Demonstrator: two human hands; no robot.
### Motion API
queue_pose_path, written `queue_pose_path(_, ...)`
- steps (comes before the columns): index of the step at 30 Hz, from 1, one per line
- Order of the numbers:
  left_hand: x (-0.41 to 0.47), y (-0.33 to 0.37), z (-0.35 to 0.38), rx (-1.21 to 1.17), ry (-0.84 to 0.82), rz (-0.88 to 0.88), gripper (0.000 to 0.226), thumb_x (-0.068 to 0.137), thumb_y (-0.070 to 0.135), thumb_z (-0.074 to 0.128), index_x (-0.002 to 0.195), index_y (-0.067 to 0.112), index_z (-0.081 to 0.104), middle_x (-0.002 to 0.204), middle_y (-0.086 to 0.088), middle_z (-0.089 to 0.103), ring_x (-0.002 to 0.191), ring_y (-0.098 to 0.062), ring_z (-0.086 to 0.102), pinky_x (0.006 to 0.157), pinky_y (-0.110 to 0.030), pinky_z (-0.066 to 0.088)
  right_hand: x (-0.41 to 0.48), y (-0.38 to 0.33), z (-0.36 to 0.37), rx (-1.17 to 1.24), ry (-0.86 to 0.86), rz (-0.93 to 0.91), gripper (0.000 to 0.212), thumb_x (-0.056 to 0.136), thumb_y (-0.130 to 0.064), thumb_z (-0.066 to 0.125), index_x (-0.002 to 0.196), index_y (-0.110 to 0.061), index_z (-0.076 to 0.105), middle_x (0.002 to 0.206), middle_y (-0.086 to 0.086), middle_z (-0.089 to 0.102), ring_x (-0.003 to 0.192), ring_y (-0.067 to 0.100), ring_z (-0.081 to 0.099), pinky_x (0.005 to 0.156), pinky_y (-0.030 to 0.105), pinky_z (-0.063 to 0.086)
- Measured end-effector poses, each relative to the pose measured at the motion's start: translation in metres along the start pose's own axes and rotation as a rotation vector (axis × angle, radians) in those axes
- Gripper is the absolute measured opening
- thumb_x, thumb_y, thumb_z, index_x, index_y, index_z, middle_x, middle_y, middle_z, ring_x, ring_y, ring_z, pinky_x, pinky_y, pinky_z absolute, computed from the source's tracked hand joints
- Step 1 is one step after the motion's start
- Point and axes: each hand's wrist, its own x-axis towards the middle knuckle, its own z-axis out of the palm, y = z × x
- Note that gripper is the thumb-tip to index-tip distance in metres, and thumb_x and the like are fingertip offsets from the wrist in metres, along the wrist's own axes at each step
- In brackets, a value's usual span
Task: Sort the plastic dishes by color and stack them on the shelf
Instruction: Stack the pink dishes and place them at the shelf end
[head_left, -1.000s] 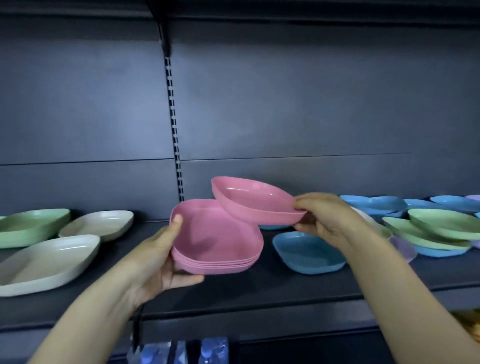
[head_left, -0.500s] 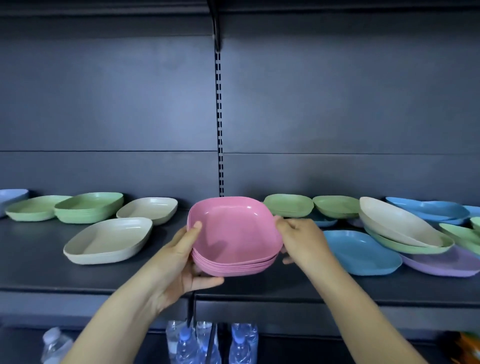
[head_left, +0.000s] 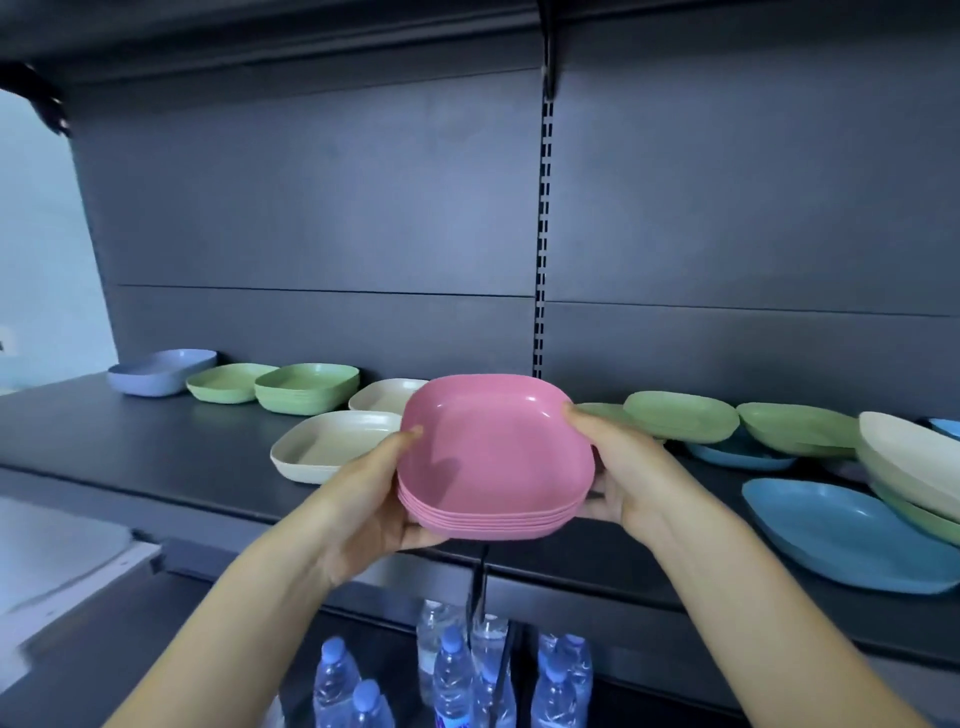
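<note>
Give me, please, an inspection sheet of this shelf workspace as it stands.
Surface: dark shelf, with dishes spread along it.
Job's things: pink stack held in both hands; green stack and cream dish to the left; blue dish and unsorted pile of cream and green dishes to the right.
Clutter: nothing seen.
Grips: left hand and right hand hold the pink stack by opposite edges.
Cables: nothing seen.
Surroundings: water bottles below the shelf; slotted upright on the back panel.
</note>
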Motion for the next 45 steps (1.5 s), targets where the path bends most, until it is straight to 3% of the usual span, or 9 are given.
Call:
queue_pose_path(6, -0.009, 0.023, -0.072, -0.019, 0.101, 0.014, 0.027, 0.096, 0.038, 0.041, 0.103, 0.021, 0.060, 0.086, -0.002, 0.067, 0.074, -0.022, 0.062, 0.061, -0.037, 0.054, 0.019, -0.004, 0.076, -0.081, -0.091, -0.022, 0.013, 0.095, -0.027, 0.051, 0.088, -0.028, 0.062, 0.094, -0.002, 0.065, 0.082, 0.021, 0.062, 0.062, 0.035, 0.054)
queue_pose_path(11, 0.000, 0.049, -0.169, -0.029, 0.171, 0.017, 0.041, 0.090, 0.058, 0.042, 0.089, 0.025, 0.065, 0.067, 0.004, 0.070, 0.068, -0.019, 0.063, 0.062, -0.033, 0.054, 0.038, -0.006, 0.179, -0.125, -0.142, -0.034, 0.023, 0.095, -0.041, 0.049, 0.101, -0.023, 0.061, 0.091, 0.004, 0.064, 0.076, 0.025, 0.064, 0.059, 0.035, 0.057)
queue_pose_path(15, 0.010, 0.073, -0.241, 0.030, 0.222, 0.046, 0.037, 0.086, 0.060, 0.044, 0.086, 0.027, 0.061, 0.076, 0.004, 0.067, 0.073, -0.019, 0.060, 0.064, -0.033, 0.052, 0.056, -0.001, 0.262, -0.122, -0.108, -0.041, 0.020, 0.093, -0.035, 0.051, 0.084, -0.020, 0.061, 0.076, 0.001, 0.063, 0.065, 0.022, 0.060, 0.057, 0.032, 0.055)
queue_pose_path(22, 0.046, 0.131, -0.396, 0.082, 0.249, -0.022, 0.031, 0.085, 0.051, 0.056, 0.081, 0.021, 0.063, 0.059, 0.002, 0.068, 0.071, -0.021, 0.060, 0.064, -0.033, 0.050, 0.103, 0.004, 0.417, -0.089, -0.118, 0.051, 0.019, 0.092, -0.018, 0.051, 0.076, -0.013, 0.062, 0.051, -0.001, 0.062, 0.059, 0.020, 0.058, 0.058, 0.033, 0.053)
queue_pose_path(29, 0.105, 0.152, -0.508, 0.117, 0.291, -0.123, 0.030, 0.087, 0.050, 0.055, 0.088, 0.021, 0.062, 0.075, -0.001, 0.069, 0.073, -0.021, 0.063, 0.060, -0.031, 0.053, 0.183, 0.034, 0.523, -0.046, -0.107, 0.261, 0.014, 0.093, -0.019, 0.052, 0.085, -0.010, 0.059, 0.074, 0.008, 0.060, 0.066, 0.021, 0.057, 0.057, 0.032, 0.050)
queue_pose_path(34, 0.143, 0.155, -0.559, 0.293, 0.355, -0.062, 0.034, 0.088, 0.054, 0.051, 0.086, 0.022, 0.062, 0.083, 0.000, 0.066, 0.074, -0.017, 0.060, 0.060, -0.027, 0.048, 0.233, 0.059, 0.567, -0.038, -0.094, 0.241, 0.013, 0.094, -0.008, 0.048, 0.099, -0.006, 0.059, 0.077, 0.009, 0.061, 0.069, 0.021, 0.058, 0.056, 0.033, 0.051)
queue_pose_path(39, 0.170, 0.158, -0.594, 0.543, 0.393, -0.048, 0.035, 0.093, 0.044, 0.048, 0.090, 0.014, 0.064, 0.079, -0.005, 0.063, 0.064, -0.016, 0.055, 0.047, -0.015, 0.043, 0.257, 0.077, 0.588, -0.079, -0.070, 0.177, 0.006, 0.090, -0.008, 0.054, 0.085, -0.005, 0.056, 0.082, 0.011, 0.061, 0.068, 0.021, 0.059, 0.058, 0.031, 0.054)
queue_pose_path(42, 0.182, 0.156, -0.602, 0.780, 0.469, -0.011, 0.047, 0.094, 0.041, 0.044, 0.100, 0.001, 0.068, 0.093, -0.016, 0.067, 0.073, -0.023, 0.054, 0.064, -0.023, 0.042, 0.264, 0.082, 0.592, -0.107, -0.041, 0.129, 0.010, 0.088, -0.012, 0.058, 0.082, -0.004, 0.055, 0.094, 0.016, 0.062, 0.080, 0.026, 0.062, 0.054, 0.029, 0.055)
queue_pose_path(45, 0.184, 0.153, -0.609, 0.806, 0.438, 0.003, 0.042, 0.095, 0.040, 0.043, 0.098, 0.005, 0.068, 0.087, -0.011, 0.062, 0.069, -0.020, 0.048, 0.058, -0.025, 0.034, 0.266, 0.083, 0.593, -0.142, -0.050, 0.125, 0.015, 0.089, -0.017, 0.060, 0.083, -0.003, 0.057, 0.098, 0.017, 0.064, 0.074, 0.025, 0.062, 0.054, 0.028, 0.053)
